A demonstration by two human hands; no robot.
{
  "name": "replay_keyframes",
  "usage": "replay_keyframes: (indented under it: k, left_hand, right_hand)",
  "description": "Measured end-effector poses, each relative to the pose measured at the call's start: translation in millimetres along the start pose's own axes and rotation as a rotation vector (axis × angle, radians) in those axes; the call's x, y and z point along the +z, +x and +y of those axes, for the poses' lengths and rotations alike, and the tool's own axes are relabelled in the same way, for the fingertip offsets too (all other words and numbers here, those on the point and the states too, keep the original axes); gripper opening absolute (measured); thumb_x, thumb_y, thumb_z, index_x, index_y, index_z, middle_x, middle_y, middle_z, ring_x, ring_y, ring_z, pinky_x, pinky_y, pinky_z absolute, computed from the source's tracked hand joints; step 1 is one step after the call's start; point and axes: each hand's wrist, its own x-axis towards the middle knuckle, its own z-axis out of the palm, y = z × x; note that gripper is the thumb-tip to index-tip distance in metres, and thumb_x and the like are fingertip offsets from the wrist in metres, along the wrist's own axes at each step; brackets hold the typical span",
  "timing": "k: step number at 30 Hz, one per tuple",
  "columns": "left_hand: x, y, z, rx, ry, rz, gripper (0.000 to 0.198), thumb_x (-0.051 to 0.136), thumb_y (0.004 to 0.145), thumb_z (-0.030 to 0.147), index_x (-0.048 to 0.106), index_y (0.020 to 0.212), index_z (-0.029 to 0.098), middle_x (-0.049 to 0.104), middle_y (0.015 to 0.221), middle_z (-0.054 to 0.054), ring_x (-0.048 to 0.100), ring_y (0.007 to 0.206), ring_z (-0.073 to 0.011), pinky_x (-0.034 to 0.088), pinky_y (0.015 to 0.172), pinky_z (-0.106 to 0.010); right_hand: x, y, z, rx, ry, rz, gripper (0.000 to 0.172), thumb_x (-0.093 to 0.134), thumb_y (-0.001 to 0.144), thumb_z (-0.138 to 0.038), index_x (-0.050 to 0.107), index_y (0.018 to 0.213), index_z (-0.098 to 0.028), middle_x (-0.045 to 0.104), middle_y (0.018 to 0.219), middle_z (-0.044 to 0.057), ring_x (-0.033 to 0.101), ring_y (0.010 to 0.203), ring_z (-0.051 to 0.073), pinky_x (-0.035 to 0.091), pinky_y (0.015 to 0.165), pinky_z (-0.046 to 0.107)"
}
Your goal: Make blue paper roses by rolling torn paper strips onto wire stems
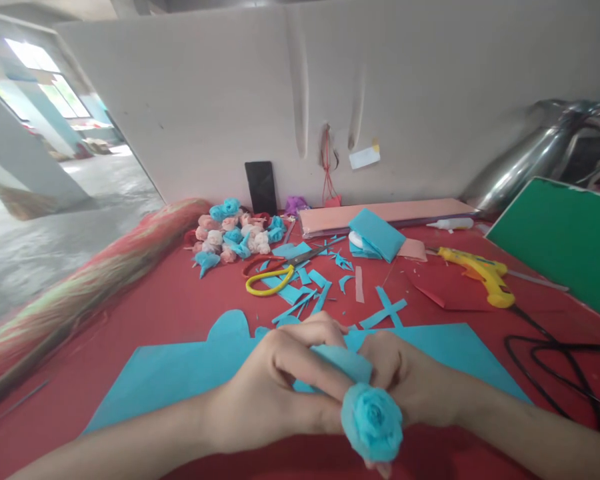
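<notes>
A blue crepe paper rose [373, 421] faces me low in the view, its petals wound around a tight centre. My left hand [285, 390] is closed, with its finger and thumb pinching the rose at its left side. Just behind the flower, a curved strip of blue crepe paper [343, 361] lies between both hands. The curled fingers of my right hand [413, 379] grip the strip's right end; some fingertips are hidden behind the rose. Beneath both hands spreads a large blue paper sheet [165, 377] on the red tabletop.
Scissors [273, 280] with red and yellow handles lie among blue paper scraps [325, 293]. Finished paper roses [235, 233] are heaped at back left. A yellow glue gun [480, 273], its black cord [555, 347], a green board [565, 240] and a metal jug [525, 157] are on the right.
</notes>
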Motion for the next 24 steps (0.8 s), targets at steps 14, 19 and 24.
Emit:
replay_keyframes:
  k: [14,19,24]
  left_hand:
    - [1.3,-0.3,-12.7,-0.034,-0.070,0.263,0.006,0.074,0.075,0.029,0.078,0.075,0.034,0.071,0.081,0.001,0.060,0.079,-0.0149,0.050,0.073,-0.026]
    - [-0.8,-2.6,-16.2,-0.067,-0.089,0.211,0.010,0.069,0.081,0.028,0.078,0.079,0.031,0.071,0.078,0.000,0.061,0.086,-0.0169,0.050,0.079,-0.028]
    - [-3.2,1.1,-9.8,-0.156,-0.167,0.065,0.016,0.066,0.083,0.029,0.078,0.072,0.026,0.069,0.071,-0.003,0.060,0.079,-0.0179,0.049,0.076,-0.031]
  right_hand:
    - [7.0,-2.5,-25.0,-0.257,-0.413,0.448,0.026,0.058,0.090,-0.027,0.067,0.068,-0.016,0.063,0.061,-0.002,0.056,0.056,0.007,0.048,0.055,0.014]
    - [3.9,-1.3,-28.4,-0.318,-0.544,0.483,0.036,0.049,0.095,-0.031,0.065,0.067,-0.014,0.061,0.060,0.001,0.058,0.055,0.007,0.048,0.054,0.013]
    - [-1.1,0.8,-23.0,-0.198,-0.201,0.277,0.042,0.052,0.092,-0.041,0.067,0.064,-0.013,0.061,0.056,0.002,0.059,0.055,0.008,0.051,0.056,0.016]
